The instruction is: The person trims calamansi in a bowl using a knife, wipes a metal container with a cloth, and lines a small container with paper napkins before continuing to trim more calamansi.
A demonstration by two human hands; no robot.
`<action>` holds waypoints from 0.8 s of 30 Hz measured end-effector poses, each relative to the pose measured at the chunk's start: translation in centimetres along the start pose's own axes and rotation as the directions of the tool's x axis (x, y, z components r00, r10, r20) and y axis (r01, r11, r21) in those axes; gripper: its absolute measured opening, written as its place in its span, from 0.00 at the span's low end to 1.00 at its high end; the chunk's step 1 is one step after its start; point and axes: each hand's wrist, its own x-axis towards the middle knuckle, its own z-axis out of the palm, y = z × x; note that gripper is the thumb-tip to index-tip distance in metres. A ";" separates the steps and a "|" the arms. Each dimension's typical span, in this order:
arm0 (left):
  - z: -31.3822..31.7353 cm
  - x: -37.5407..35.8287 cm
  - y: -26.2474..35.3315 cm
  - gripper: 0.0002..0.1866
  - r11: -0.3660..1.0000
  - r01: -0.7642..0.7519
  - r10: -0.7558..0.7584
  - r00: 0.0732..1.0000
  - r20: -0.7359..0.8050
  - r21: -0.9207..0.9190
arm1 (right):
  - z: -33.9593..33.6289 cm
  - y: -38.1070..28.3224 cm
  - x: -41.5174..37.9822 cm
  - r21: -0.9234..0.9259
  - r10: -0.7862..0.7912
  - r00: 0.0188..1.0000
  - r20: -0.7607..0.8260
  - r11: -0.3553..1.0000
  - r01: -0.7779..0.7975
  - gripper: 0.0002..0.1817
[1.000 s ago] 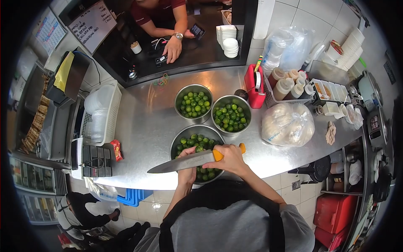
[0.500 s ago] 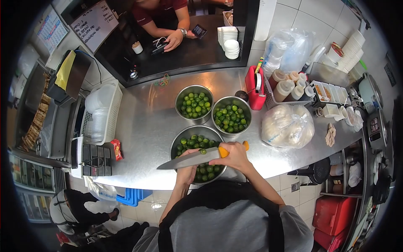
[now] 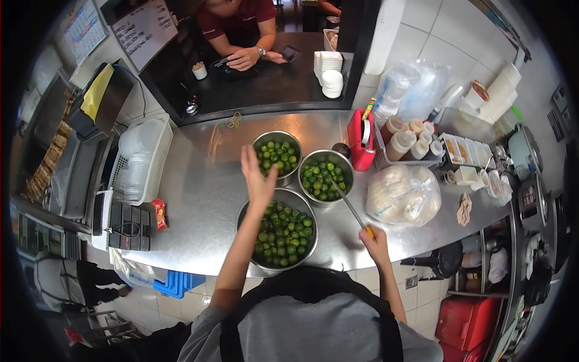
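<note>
My left hand (image 3: 259,184) reaches over the edge of the upper left steel bowl (image 3: 256,143), fingers stretched and apart, with nothing visible in it. Small green limes (image 3: 278,158) fill that bowl. To the right, my right hand (image 3: 375,242) grips a knife by its yellow handle (image 3: 367,232). The knife's blade (image 3: 351,208) points up and left, its tip over the limes in the right steel bowl (image 3: 350,172). Nearest my body, a larger steel bowl (image 3: 315,226) holds many limes, partly covered by my left forearm.
A steel counter (image 3: 193,199) carries a white basket of lids (image 3: 160,157), a red packet (image 3: 159,214), a bag of pale contents (image 3: 403,196), a red holder (image 3: 360,142) and sauce bottles (image 3: 401,145). Beyond the opening, another person (image 3: 238,27) leans on a dark ledge.
My left hand has left the large bowl and moved up to the upper left bowl, opening. My right hand has moved right and down; the knife has swung from level to pointing up-left.
</note>
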 end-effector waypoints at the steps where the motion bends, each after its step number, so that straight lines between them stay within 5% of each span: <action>1: 0.8 0.8 -3.1 0.42 0.997 0.080 -0.080 0.996 -0.037 0.021 | -1.4 2.8 -0.9 -0.061 0.077 0.997 0.030 0.995 -0.075 0.25; 3: 2.2 2.8 -6.7 0.35 0.890 0.451 -0.451 0.892 0.013 -0.062 | -4.5 6.7 -2.8 -0.236 0.200 0.977 0.067 0.955 -0.180 0.27; 5: 4.9 3.6 -12.6 0.31 0.646 0.633 -0.612 0.763 0.206 -0.426 | -6.7 7.8 -4.0 -0.478 0.253 0.967 0.044 0.855 -0.202 0.30; 6: 5.0 4.0 -13.0 0.29 0.463 0.688 -0.638 0.696 0.329 -0.559 | -7.3 7.7 -4.6 -0.602 0.252 0.968 0.014 0.775 -0.193 0.32; 10: 5.8 4.5 -12.6 0.20 0.337 0.591 -0.663 0.702 0.261 -0.733 | -7.2 7.9 -4.1 -0.804 0.230 0.972 -0.051 0.568 -0.177 0.34; 17: 3.4 5.4 -6.6 0.22 0.443 0.432 -0.569 0.812 0.126 -0.786 | -3.7 10.4 -0.9 -0.643 -0.089 0.994 0.055 0.759 0.104 0.25; 20: 0.4 6.9 -3.6 0.19 0.366 0.398 -0.544 0.825 0.154 -0.841 | -3.2 6.2 -0.5 -0.796 -0.162 0.984 0.068 0.585 0.151 0.20; 22: -1.1 7.9 -0.7 0.19 0.322 0.398 -0.518 0.834 0.192 -0.859 | -3.0 3.7 1.1 -0.803 -0.154 0.988 -0.028 0.592 0.069 0.17; 23: -1.4 8.3 0.0 0.19 0.291 0.431 -0.482 0.837 0.259 -0.854 | -2.6 1.6 1.9 -0.628 -0.252 0.957 -0.144 0.770 0.109 0.15; 24: -1.6 8.3 1.2 0.19 0.266 0.446 -0.455 0.839 0.297 -0.854 | -1.9 -0.3 3.5 -0.276 -0.170 0.966 -0.197 0.955 0.111 0.17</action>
